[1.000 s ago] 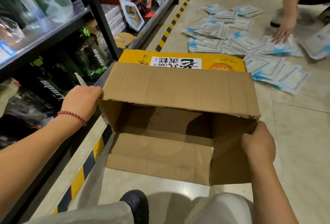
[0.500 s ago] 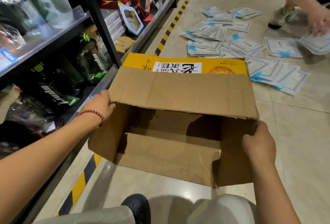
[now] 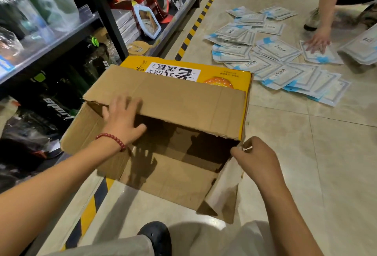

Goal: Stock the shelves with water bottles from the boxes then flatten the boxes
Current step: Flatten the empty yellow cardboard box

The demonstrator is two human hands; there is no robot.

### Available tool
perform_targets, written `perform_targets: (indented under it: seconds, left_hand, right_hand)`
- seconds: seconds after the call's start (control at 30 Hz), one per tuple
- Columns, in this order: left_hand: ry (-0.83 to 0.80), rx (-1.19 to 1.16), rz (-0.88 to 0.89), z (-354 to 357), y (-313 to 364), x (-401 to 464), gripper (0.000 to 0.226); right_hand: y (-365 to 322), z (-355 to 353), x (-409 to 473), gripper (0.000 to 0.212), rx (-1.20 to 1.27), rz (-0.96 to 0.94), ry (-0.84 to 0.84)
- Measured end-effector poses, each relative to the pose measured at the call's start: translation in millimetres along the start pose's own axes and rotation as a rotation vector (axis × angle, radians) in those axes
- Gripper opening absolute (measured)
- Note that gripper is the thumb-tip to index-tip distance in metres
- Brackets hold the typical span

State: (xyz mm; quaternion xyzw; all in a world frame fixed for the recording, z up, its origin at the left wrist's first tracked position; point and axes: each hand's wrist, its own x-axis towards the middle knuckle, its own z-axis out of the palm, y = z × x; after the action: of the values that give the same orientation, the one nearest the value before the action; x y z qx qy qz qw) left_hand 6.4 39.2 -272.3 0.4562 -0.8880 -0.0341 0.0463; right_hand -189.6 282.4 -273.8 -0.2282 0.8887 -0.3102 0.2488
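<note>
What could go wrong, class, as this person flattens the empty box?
1. The brown cardboard box may slide sideways into the white-and-blue flat packets spread on the floor.
2. The right hand pinches a ragged corner flap, which could tear.
3. The left hand, flat on the top panel, could slip inside.

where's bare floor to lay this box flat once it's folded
Bare tile lies right of the box, below the scattered packets. Crowded: the packets ahead-right, and the shelf tight against the box's left.
</note>
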Motion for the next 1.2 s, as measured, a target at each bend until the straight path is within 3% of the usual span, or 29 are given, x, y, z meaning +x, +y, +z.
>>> perform_targets:
  seconds: [0.1,0.2,0.37,0.57,0.7,0.87,0.97,1.07,1.2]
  left_hand:
    - [-0.063,0.013,0.226,-2,28,-9,0.071]
    - [-0.172,0.072,0.315,3,45,-15,0.075]
    - [-0.263,0.116,0.296,12,43,-24,0.086]
    - [-0.275,0.140,0.283,11,37,-34,0.088]
    - [-0.285,0.097,0.242,9,31,-32,0.087]
    - [-0.314,0.100,0.285,-8,19,-24,0.077]
    - [-0.273,0.036,0.249,-25,20,-19,0.065]
    - [-0.201,0.002,0.216,-43,27,-18,0.064]
    - [0.051,-0.178,0.240,-73,42,-21,0.061]
  right_hand:
    - [-2,-5,8,0.043,0.082,-0.077,0.221]
    - [2,-7,18,0.068,0.058,-0.141,0.166]
    - [8,-1,18,0.076,0.095,-0.177,0.097]
    - [8,0,18,0.069,0.280,-0.143,0.111]
    - [3,-4,14,0.050,0.778,-0.004,0.036]
    - [2,1,9,0.020,0.657,-0.147,0.097]
    - [2,-5,9,0.021,0.608,-0.226,0.119]
    - [0,-8,9,0.033,0.710,-0.225,0.091]
    - [-1,-16,8,0.053,0.887,-0.157,0.047]
